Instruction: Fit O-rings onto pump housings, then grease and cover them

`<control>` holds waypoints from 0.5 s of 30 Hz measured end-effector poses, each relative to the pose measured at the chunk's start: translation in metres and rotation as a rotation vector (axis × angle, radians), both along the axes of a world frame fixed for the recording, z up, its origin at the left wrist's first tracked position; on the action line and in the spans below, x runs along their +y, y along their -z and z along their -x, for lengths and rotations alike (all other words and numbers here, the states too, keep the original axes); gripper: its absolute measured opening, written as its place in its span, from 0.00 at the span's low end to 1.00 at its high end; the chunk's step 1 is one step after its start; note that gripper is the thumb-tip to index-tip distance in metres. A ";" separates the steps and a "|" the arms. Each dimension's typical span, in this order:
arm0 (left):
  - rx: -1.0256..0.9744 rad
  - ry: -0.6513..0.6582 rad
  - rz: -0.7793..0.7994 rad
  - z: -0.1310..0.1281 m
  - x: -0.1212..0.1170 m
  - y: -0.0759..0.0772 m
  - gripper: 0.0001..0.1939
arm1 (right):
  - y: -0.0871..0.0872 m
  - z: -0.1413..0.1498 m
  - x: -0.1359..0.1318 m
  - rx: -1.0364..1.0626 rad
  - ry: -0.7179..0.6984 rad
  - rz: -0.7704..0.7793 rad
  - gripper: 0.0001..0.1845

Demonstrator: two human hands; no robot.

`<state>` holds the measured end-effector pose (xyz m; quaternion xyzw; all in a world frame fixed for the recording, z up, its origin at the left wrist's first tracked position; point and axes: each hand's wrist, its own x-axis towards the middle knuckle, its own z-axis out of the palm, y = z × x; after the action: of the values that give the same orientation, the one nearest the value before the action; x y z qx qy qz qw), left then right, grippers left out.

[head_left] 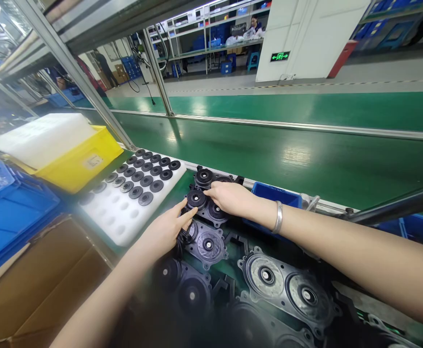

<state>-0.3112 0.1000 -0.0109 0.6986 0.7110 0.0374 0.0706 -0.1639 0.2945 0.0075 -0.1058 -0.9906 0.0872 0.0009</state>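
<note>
A black round disc (196, 198) sits in a twin-ringed dark housing on the bench. Around its near left rim lie the thumb and forefinger of my left hand (166, 226). Below those fingers hangs a bundle of thin black rings (184, 238), apparently held in the curled fingers. From the other side, my right hand (229, 197) has its fingertips closed at the disc's right edge; anything pinched there is hidden. Another black disc (216, 210) lies in the same housing, partly under my right hand. Just behind is a further housing with a black disc (204, 177).
A white foam tray (124, 227) with several black discs stands left of the housings. Beyond it are a yellow bin (84, 164), a blue crate (11, 217) and a cardboard box (48, 285). More housings (265, 275) lie nearer; a blue bin (276, 193) stands behind my right forearm.
</note>
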 end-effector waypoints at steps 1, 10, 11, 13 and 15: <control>-0.001 0.000 0.004 0.000 0.000 0.000 0.40 | 0.001 -0.002 0.000 -0.003 -0.020 -0.017 0.15; 0.005 0.022 -0.025 0.002 0.001 0.005 0.39 | 0.003 -0.012 -0.009 -0.026 -0.085 -0.075 0.14; 0.008 0.022 -0.013 0.002 0.001 0.005 0.38 | 0.002 -0.013 -0.010 -0.029 -0.089 -0.073 0.14; 0.015 0.024 0.011 0.001 0.002 0.003 0.38 | 0.000 -0.014 -0.011 -0.034 -0.106 -0.068 0.13; 0.014 0.027 0.015 0.001 0.002 0.001 0.38 | -0.002 -0.015 -0.009 -0.014 -0.107 -0.045 0.12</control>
<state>-0.3126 0.1019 -0.0116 0.7080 0.7021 0.0261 0.0714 -0.1490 0.2860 0.0091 -0.0535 -0.9965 0.0642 -0.0084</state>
